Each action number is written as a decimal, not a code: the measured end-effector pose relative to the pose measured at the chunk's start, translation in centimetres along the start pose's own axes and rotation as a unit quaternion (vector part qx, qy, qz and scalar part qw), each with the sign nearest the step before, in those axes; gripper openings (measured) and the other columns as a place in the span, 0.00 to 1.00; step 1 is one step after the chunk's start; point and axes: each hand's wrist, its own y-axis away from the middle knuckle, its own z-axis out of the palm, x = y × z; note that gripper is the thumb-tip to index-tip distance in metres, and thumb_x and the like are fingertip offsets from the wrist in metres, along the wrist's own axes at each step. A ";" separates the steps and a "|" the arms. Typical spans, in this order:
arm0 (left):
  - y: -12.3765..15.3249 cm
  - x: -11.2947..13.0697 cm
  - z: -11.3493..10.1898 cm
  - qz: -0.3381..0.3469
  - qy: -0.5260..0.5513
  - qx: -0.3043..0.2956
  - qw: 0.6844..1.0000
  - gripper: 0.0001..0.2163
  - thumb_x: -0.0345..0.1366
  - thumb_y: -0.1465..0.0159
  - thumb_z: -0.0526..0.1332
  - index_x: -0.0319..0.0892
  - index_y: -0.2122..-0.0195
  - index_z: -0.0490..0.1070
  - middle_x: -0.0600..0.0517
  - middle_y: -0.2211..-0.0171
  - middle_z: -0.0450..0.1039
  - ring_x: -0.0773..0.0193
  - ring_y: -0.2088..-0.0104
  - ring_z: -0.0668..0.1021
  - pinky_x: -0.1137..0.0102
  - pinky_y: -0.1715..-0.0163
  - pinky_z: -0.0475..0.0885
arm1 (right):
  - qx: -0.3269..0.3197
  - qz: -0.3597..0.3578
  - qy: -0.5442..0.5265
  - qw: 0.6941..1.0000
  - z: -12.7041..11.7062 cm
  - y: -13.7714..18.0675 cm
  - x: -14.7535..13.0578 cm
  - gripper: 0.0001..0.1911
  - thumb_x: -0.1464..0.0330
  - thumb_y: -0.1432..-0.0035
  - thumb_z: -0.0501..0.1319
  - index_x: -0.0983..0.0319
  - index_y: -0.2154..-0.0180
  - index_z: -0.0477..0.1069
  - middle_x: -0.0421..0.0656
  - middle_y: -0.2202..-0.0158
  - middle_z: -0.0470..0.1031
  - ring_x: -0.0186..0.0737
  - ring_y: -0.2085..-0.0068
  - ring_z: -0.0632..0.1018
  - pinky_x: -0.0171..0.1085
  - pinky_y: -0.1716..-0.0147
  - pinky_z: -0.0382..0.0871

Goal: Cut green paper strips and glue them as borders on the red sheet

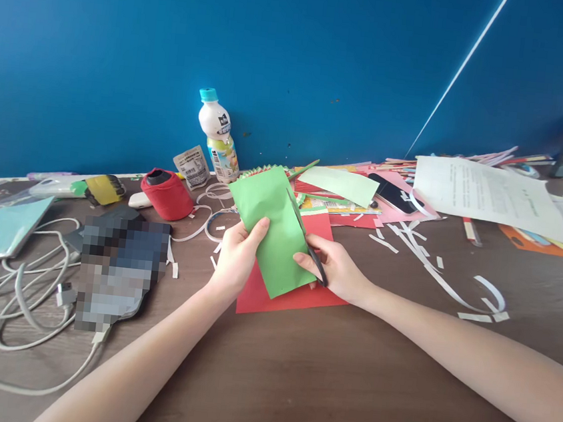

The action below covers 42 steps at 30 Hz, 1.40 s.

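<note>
Scissors in the right hand on my feed seem mid-cut along green paper that the left hand pinches at five o'clock from the bottle, and I judge the next snip needs it taut.

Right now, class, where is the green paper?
In the head view, the green paper is near the centre, over the red paper, between the left hand and the right hand.

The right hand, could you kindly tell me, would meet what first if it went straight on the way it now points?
The right hand would probably meet the green paper first, though the exact depth between them is unclear.
</note>
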 end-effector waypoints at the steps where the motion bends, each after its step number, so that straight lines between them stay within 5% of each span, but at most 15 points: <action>1: 0.0 0.0 0.0 0.002 -0.006 -0.002 1.000 0.18 0.46 0.47 0.64 0.37 0.62 0.74 0.47 0.67 0.78 0.55 0.64 0.79 0.66 0.66 0.74 | 0.001 0.000 0.003 1.000 0.0 0.0 0.0 0.18 0.54 0.50 0.61 0.60 0.63 0.66 0.39 0.70 0.66 0.33 0.74 0.71 0.31 0.83 0.69; 9: 0.3 -0.4 0.0 0.016 -0.054 -0.028 0.998 0.15 0.46 0.45 0.62 0.37 0.68 0.76 0.49 0.73 0.77 0.61 0.72 0.77 0.72 0.75 0.71 | 0.016 0.009 0.012 1.000 -0.1 0.0 0.0 0.17 0.55 0.48 0.60 0.61 0.64 0.66 0.37 0.74 0.65 0.30 0.80 0.69 0.32 0.82 0.66; 23: 0.4 -0.6 0.1 -0.006 -0.032 -0.029 0.999 0.17 0.47 0.46 0.62 0.37 0.66 0.76 0.49 0.72 0.78 0.62 0.72 0.77 0.71 0.73 0.72 | 0.018 -0.027 -0.001 0.999 -0.1 -0.1 0.4 0.17 0.57 0.48 0.61 0.62 0.60 0.69 0.40 0.69 0.71 0.31 0.74 0.72 0.31 0.77 0.69; 42: 0.8 -0.9 0.2 -0.018 -0.044 -0.038 0.998 0.17 0.47 0.47 0.63 0.37 0.66 0.76 0.49 0.71 0.77 0.62 0.70 0.76 0.72 0.70 0.71 | 0.038 -0.002 0.007 0.999 -0.1 0.0 0.1 0.20 0.54 0.51 0.62 0.62 0.63 0.68 0.40 0.71 0.69 0.34 0.74 0.72 0.31 0.85 0.70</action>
